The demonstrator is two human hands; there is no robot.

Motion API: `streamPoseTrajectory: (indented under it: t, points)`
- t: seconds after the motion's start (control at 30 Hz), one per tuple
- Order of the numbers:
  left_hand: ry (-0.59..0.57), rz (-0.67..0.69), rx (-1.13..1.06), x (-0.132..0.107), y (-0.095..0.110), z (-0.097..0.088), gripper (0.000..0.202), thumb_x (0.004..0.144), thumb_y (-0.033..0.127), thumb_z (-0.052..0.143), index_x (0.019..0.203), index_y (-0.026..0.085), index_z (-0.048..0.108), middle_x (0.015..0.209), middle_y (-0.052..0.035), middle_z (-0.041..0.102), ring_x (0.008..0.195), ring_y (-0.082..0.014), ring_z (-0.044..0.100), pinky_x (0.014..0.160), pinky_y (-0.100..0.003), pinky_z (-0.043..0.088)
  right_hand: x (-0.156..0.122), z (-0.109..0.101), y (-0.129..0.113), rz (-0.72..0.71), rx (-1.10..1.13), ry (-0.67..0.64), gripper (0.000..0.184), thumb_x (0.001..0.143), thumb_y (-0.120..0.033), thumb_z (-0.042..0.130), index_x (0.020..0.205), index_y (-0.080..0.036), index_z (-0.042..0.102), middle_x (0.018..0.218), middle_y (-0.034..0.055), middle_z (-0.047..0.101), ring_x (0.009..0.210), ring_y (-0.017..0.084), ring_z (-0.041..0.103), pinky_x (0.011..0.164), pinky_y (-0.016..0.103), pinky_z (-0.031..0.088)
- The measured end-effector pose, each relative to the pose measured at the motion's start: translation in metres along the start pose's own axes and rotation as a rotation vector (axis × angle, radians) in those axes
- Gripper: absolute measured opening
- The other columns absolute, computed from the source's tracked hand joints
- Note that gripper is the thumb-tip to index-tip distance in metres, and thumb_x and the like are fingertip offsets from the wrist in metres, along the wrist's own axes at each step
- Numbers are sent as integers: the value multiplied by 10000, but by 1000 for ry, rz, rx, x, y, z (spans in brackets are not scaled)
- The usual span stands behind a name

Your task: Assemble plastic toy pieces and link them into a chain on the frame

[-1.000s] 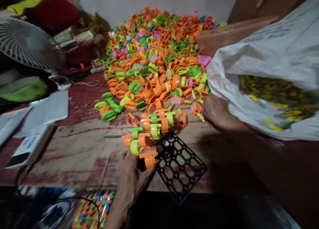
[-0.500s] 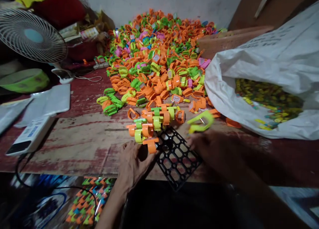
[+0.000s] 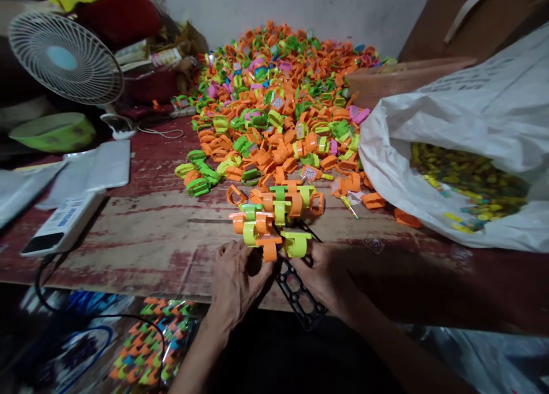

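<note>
A black plastic grid rack (image 3: 300, 294) slants over the table's front edge, partly covered by my hands. Along its left and far side stand several orange, green and yellow watch-like plastic pieces (image 3: 281, 211). My left hand (image 3: 235, 277) is closed around the rack's left edge, just below an orange piece (image 3: 269, 248). A yellow-green watch-like piece (image 3: 295, 244) sits at the rack beside that orange one. My right hand (image 3: 328, 277) is closed at this yellow-green piece, its fingertips partly hidden behind and beneath it.
A large heap of similar pieces (image 3: 274, 108) lies against the wall. An open white sack (image 3: 386, 154) of small yellow parts stands right. On the left are a fan (image 3: 64, 59) and a white box with a cable (image 3: 64, 225). Bagged pieces (image 3: 150, 342) lie below the table edge.
My right hand has moved left and brought the yellow-green piece from the rack's right side onto the rack beside the orange piece. My left hand keeps its grip; the view has shifted slightly.
</note>
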State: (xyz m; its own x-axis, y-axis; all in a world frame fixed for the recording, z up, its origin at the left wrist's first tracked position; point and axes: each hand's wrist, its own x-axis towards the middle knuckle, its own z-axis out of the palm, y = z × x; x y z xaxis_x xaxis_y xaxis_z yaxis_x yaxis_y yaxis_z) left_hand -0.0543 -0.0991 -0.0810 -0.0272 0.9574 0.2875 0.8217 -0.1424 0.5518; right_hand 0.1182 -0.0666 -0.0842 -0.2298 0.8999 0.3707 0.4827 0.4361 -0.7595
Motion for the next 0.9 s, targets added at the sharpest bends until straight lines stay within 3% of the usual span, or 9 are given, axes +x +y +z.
streamPoseTrajectory:
  t: [0.17,0.3,0.43,0.53,0.57,0.63,0.7,0.8,0.9]
  points:
    - [74,112,88,0,-3,2,128,828,299,638,789,188,688,752,-44,672,747,-238,628,751,-384,479,0,3,8,-81,-137,-86,175,890,-162,516,829,-193,678,777,39,716,746,171,688,680,234,509]
    - [104,111,73,-6,-5,3,137,824,326,645,837,192,667,759,-35,675,733,-221,626,707,-350,484,1,5,15,-182,-231,-125,173,884,-153,508,830,-193,668,802,65,722,787,190,688,738,260,520]
    - [347,127,13,-21,3,-13,184,897,371,596,896,188,584,742,-19,638,660,-168,595,624,-285,480,0,8,16,-242,-301,-48,173,860,-134,489,812,-184,648,797,78,722,734,201,677,675,268,493]
    - [497,271,102,-20,19,-33,305,904,413,612,1063,161,547,949,-91,658,897,-229,636,882,-389,513,-1,9,12,-217,-286,-43,190,872,-138,450,829,-179,631,788,69,712,721,199,669,649,273,471]
    - [486,320,127,-16,24,-38,418,895,452,623,1162,144,528,1099,-145,651,1073,-286,612,1004,-463,465,0,8,11,-217,-272,-60,197,877,-143,438,837,-176,628,786,67,707,718,197,666,645,274,467]
    - [382,351,133,-3,34,-43,614,913,502,584,1362,112,433,1396,-225,523,1382,-383,402,1145,-571,323,2,8,9,-251,-249,-88,199,881,-150,433,806,-175,616,757,64,691,689,191,653,627,274,462]
    - [247,337,120,11,37,-41,640,970,460,490,1480,113,321,1538,-216,393,1489,-389,219,1178,-601,267,3,8,9,-300,-229,-67,204,874,-143,438,761,-182,604,736,67,684,665,188,643,628,275,475]
    - [147,358,122,24,34,-33,507,1005,313,415,1493,188,357,1511,-137,454,1431,-324,339,1145,-537,357,0,12,5,-290,-209,-10,227,802,-67,423,794,-185,617,774,76,700,708,196,658,687,281,523]
    - [169,418,146,29,27,-28,471,994,241,405,1464,220,427,1448,-108,510,1333,-289,445,1107,-488,394,-7,14,-1,-272,-208,12,355,693,-15,423,919,-186,638,876,77,715,856,199,682,817,278,555]
